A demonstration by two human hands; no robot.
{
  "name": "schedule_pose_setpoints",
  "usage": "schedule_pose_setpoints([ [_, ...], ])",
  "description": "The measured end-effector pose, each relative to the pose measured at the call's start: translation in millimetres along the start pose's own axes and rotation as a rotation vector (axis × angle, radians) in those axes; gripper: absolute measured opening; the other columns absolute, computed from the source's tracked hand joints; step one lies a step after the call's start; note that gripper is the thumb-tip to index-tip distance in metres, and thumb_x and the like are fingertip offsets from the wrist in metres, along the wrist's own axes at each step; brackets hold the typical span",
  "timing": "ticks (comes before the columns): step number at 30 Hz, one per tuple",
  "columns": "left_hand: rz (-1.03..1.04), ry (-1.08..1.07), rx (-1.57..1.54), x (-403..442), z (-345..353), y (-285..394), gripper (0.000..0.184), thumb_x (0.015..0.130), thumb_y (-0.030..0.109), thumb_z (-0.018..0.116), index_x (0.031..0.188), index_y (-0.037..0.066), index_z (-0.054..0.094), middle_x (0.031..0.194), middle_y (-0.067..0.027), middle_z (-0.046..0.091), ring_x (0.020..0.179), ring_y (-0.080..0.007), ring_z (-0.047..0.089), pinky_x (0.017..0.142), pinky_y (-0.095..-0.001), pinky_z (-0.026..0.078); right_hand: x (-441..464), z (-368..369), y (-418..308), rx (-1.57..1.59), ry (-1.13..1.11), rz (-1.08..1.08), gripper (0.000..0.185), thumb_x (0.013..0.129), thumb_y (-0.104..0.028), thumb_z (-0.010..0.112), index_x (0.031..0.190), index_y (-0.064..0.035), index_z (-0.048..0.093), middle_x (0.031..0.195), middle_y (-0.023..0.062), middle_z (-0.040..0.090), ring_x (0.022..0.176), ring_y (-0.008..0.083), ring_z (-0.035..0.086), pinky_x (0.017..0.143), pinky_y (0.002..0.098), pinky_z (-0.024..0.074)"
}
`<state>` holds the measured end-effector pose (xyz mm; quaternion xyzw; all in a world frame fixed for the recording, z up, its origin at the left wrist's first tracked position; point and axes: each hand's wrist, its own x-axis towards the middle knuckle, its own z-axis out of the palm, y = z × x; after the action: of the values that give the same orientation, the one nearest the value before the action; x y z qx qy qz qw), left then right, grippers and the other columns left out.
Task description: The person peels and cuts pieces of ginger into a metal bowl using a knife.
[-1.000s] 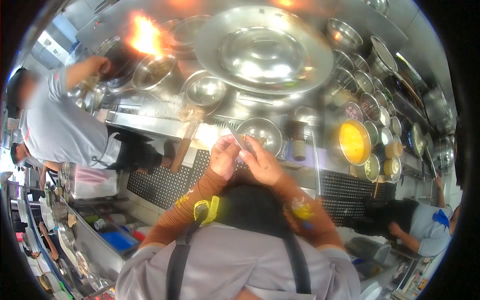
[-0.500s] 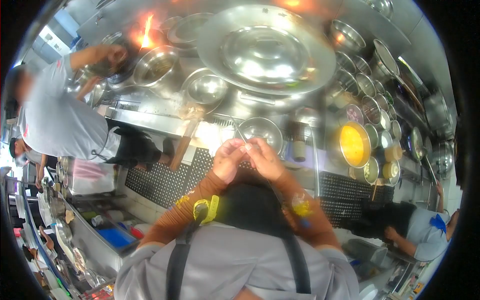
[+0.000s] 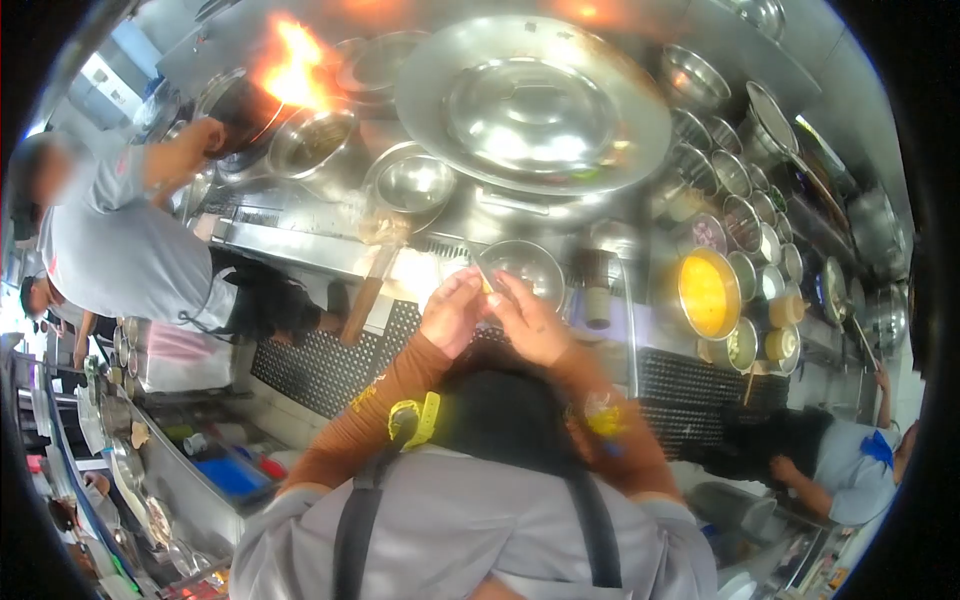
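In the head view, my left hand (image 3: 453,312) and my right hand (image 3: 530,322) meet in front of my chest, fingertips close together in a pinch. A thin grey strip-like object (image 3: 480,267) sticks up between them, with a small yellowish bit at my fingers; its kind is too small to tell. My right fingers lie along its right side, my left fingers at its lower end. Just beyond my hands stands a metal bowl (image 3: 528,268) on the counter. Brown sleeves cover both forearms.
A large metal wok or lid (image 3: 540,175) fills the back counter. A bowl of yellow liquid (image 3: 709,292) and several metal containers stand at right. At left a co-worker (image 3: 120,220) works at a pan near a tall flame (image 3: 295,70). Another person (image 3: 850,465) is at lower right.
My hands have parted slightly at the fingertips, and the grey object between them stands shorter and more upright. The flame at the left stove has grown, and the co-worker's arm has shifted left and down.
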<state>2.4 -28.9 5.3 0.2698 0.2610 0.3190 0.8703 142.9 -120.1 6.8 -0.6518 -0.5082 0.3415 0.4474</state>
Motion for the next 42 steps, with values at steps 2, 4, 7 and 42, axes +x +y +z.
schedule_pose_setpoints([
  [2,-0.008,0.022,0.028,3.8,-5.3,-0.2,0.02,0.097,0.008,0.053,0.117,0.002,0.054,0.109,-0.0114,0.064,0.098,-0.022,0.063,0.085,-0.0371,0.052,-3.9,0.4,-15.8,-0.031,0.013,-0.044,0.052,0.098,-0.037,0.052,0.139,-0.0049,0.043,0.108,0.0311,0.064,0.105,0.045,0.062,0.088,0.0453,0.0492],
  [4,-0.006,0.026,0.044,6.0,-3.1,0.9,0.02,0.097,0.007,0.054,0.116,0.001,0.054,0.108,-0.0117,0.064,0.098,-0.022,0.063,0.086,-0.0373,0.052,-4.8,-1.7,-20.9,-0.01,0.003,-0.003,0.055,0.098,-0.039,0.052,0.14,-0.005,0.043,0.111,0.0311,0.063,0.105,0.0436,0.063,0.089,0.0449,0.0495],
  [7,0.013,0.019,0.072,5.0,-0.9,1.4,0.019,0.096,0.007,0.057,0.114,0.0,0.055,0.106,-0.0114,0.065,0.097,-0.0214,0.064,0.086,-0.0361,0.053,-5.5,0.1,-15.7,-0.023,0.019,-0.032,0.055,0.098,-0.039,0.052,0.14,-0.0049,0.043,0.113,0.0316,0.062,0.106,0.0436,0.062,0.09,0.0446,0.049],
  [42,-0.026,-0.017,0.071,10.3,-10.1,6.8,0.03,0.095,0.012,0.058,0.124,0.003,0.055,0.112,-0.0098,0.064,0.103,-0.0205,0.062,0.091,-0.0342,0.051,-7.4,-0.1,-24.1,-0.12,0.02,-0.03,0.061,0.098,-0.043,0.051,0.141,-0.0012,0.041,0.113,0.0293,0.063,0.106,0.0432,0.063,0.092,0.0454,0.0488],
])
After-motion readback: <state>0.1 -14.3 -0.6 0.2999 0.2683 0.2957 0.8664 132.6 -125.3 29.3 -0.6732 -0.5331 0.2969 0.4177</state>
